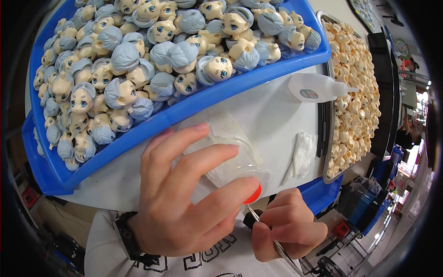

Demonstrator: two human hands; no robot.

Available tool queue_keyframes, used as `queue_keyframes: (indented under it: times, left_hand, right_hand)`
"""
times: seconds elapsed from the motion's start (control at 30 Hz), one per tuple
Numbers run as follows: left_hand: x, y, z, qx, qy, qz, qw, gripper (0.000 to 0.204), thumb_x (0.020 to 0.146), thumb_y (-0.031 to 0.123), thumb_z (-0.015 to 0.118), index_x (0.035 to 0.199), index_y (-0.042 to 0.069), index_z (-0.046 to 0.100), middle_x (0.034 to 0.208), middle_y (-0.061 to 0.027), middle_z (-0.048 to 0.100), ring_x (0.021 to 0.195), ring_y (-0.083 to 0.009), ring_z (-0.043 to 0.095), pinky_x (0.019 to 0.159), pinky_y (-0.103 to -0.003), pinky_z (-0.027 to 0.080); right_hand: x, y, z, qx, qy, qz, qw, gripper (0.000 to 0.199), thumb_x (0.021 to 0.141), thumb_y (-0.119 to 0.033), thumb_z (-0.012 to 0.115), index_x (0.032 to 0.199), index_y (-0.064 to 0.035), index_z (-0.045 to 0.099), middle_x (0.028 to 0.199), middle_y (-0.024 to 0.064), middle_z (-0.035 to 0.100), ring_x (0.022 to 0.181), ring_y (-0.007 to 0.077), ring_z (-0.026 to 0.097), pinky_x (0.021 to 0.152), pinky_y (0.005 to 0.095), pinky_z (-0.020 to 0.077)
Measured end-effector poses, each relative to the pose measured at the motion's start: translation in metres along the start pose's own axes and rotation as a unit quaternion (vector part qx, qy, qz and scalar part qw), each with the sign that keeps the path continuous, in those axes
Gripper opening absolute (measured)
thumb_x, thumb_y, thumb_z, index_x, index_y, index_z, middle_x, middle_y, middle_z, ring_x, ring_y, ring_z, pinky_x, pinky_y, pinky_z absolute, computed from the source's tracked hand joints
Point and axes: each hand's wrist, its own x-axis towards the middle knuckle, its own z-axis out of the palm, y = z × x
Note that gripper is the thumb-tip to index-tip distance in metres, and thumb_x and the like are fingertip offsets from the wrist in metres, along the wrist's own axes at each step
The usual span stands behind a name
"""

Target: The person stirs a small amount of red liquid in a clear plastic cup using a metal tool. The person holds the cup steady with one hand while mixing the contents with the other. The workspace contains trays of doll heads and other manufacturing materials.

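Note:
My left hand (180, 203), a dark band on its wrist, pinches a small, smooth red piece (253, 195) at its lower fingertips; its other fingers are spread. Most of that piece is hidden, so its kind is unclear. My right hand (288, 226) is closed around a thin metal tool (279, 248), whose tip meets the lower side of the red piece. Clear plastic containers (247, 154) stand behind and beneath my left fingers, partly covered by them.
A big blue tray (184, 102) heaped with blue-haired doll heads fills the back left. On the right lies a metal tray (328, 173) of beige parts. A white squeeze bottle (311, 87) and crumpled white tissue (302, 154) rest on the white table (272, 111).

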Motion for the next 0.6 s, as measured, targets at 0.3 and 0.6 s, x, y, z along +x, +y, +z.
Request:
queue_keyframes:
  times: [0.3, 0.6]
  left_hand:
    - [0.000, 0.000, 0.000, 0.004, 0.004, 0.001, 1.000, 0.033, 0.057, 0.015, 0.068, 0.089, 0.016, 0.065, 0.105, -0.0126, 0.057, 0.104, -0.0372, 0.045, 0.089, -0.046, 0.036]
    - [0.000, 0.000, 0.001, 0.001, 0.007, 0.003, 1.000, 0.031, 0.058, 0.016, 0.067, 0.090, 0.016, 0.065, 0.105, -0.0126, 0.057, 0.104, -0.0370, 0.045, 0.089, -0.046, 0.036]
  right_hand:
    - [-0.005, -0.002, 0.004, -0.024, 0.033, -0.012, 0.999, 0.034, 0.062, 0.010, 0.059, 0.084, -0.0082, 0.041, 0.058, 0.0021, 0.052, 0.049, 0.0130, 0.040, 0.050, 0.0267, 0.0294]
    - [-0.003, -0.002, -0.003, -0.010, 0.020, -0.011, 1.000, 0.035, 0.061, 0.008, 0.060, 0.086, -0.0063, 0.039, 0.058, 0.0017, 0.051, 0.049, 0.0128, 0.040, 0.053, 0.0265, 0.0302]
